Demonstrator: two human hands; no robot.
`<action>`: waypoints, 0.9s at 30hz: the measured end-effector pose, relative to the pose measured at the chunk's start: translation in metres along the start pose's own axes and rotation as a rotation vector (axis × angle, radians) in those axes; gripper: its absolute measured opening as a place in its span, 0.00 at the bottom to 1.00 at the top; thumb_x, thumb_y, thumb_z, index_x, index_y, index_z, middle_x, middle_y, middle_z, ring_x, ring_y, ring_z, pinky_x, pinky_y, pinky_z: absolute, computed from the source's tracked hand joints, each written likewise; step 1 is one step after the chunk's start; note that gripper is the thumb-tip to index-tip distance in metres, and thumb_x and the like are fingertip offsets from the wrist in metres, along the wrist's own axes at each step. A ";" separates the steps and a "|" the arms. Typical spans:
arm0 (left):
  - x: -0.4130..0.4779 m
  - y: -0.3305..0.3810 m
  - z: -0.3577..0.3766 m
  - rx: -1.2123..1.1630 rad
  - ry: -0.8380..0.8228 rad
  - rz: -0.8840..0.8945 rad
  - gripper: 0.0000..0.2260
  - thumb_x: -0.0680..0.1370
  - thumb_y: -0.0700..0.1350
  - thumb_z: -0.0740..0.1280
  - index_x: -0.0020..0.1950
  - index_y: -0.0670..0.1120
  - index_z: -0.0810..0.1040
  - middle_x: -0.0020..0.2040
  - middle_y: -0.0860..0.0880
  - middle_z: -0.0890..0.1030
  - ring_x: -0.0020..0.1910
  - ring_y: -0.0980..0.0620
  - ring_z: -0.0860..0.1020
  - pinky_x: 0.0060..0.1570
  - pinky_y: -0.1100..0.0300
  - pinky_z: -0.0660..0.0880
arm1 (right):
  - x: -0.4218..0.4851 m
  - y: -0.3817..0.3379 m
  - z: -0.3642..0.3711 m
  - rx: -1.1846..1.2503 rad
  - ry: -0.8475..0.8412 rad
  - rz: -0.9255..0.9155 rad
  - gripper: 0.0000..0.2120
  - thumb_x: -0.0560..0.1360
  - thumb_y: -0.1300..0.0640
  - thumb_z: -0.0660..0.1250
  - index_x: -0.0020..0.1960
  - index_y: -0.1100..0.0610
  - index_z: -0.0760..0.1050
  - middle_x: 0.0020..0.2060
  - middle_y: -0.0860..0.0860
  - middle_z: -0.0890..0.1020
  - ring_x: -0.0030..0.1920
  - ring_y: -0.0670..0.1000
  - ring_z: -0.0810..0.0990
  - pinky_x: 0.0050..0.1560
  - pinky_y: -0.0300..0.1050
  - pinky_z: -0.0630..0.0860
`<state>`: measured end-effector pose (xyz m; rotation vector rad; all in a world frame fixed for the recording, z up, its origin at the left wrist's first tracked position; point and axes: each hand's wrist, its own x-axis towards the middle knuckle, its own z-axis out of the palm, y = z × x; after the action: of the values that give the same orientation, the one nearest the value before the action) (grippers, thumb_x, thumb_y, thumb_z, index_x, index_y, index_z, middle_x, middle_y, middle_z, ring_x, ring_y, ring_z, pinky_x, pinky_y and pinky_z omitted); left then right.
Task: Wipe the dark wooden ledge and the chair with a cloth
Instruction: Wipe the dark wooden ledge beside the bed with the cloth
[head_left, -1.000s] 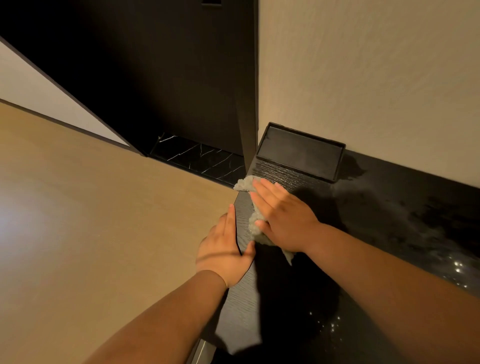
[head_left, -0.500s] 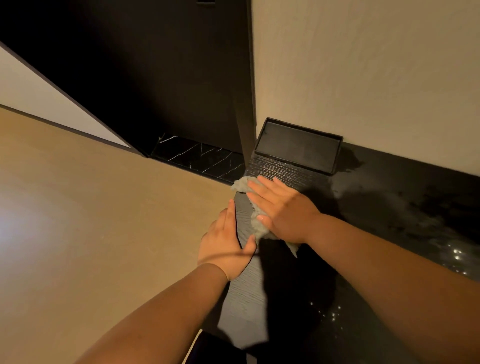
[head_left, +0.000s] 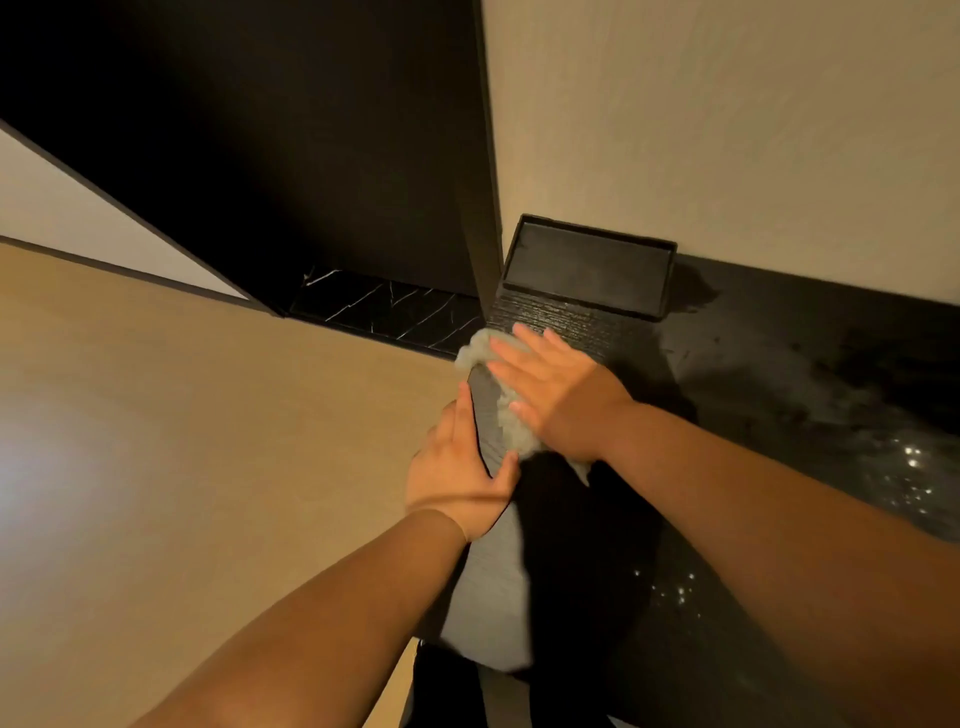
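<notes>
Edged slightly nearer the black tray (head_left: 587, 270) since a second ago, with right hand (head_left: 558, 400) flat and straight-fingered, pressing the grey cloth (head_left: 511, 426) onto the dark wooden ledge (head_left: 493, 587). Left hand (head_left: 457, 473) braced on the ledge edge, thumb on top, fingers straight. Cloth likely soft, light, quick to bunch; best pinned mid-wad under the palm.

The pale crumpled cloth (head_left: 511, 431) lies on the dark wooden ledge (head_left: 493, 597), under the flat right hand (head_left: 561, 395). Just nearer, the left hand (head_left: 457, 478) rests on the ledge's left edge, thumb on top. The black rectangular tray (head_left: 587, 270) sits at the ledge's far end against the beige plaster wall (head_left: 727, 130). The glossy black countertop (head_left: 805, 415) lies right of the ledge, and the tan wooden floor (head_left: 182, 441) left and below.
</notes>
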<state>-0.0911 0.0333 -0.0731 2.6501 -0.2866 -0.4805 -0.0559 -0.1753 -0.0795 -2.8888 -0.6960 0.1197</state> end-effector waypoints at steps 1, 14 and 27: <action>-0.002 -0.001 0.001 -0.013 0.003 0.015 0.46 0.77 0.65 0.65 0.86 0.50 0.45 0.81 0.49 0.63 0.74 0.47 0.70 0.67 0.51 0.73 | 0.005 0.001 -0.002 0.003 -0.003 0.071 0.27 0.84 0.47 0.54 0.81 0.55 0.63 0.82 0.53 0.59 0.83 0.58 0.53 0.82 0.60 0.53; -0.055 -0.044 0.002 -0.066 -0.030 0.110 0.40 0.80 0.61 0.62 0.86 0.51 0.46 0.77 0.47 0.70 0.68 0.47 0.75 0.63 0.52 0.75 | -0.012 -0.034 -0.018 0.041 -0.175 0.178 0.30 0.86 0.44 0.50 0.85 0.53 0.49 0.84 0.49 0.44 0.83 0.52 0.36 0.83 0.54 0.41; -0.079 -0.056 0.005 -0.074 -0.025 -0.004 0.39 0.79 0.61 0.63 0.85 0.60 0.45 0.63 0.50 0.82 0.50 0.46 0.82 0.48 0.54 0.76 | -0.034 -0.057 -0.014 -0.039 -0.216 0.025 0.30 0.84 0.46 0.52 0.83 0.54 0.55 0.84 0.52 0.49 0.84 0.55 0.44 0.83 0.55 0.46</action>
<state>-0.1584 0.1030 -0.0798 2.5753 -0.2660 -0.5154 -0.1098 -0.1425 -0.0541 -2.9508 -0.7036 0.4315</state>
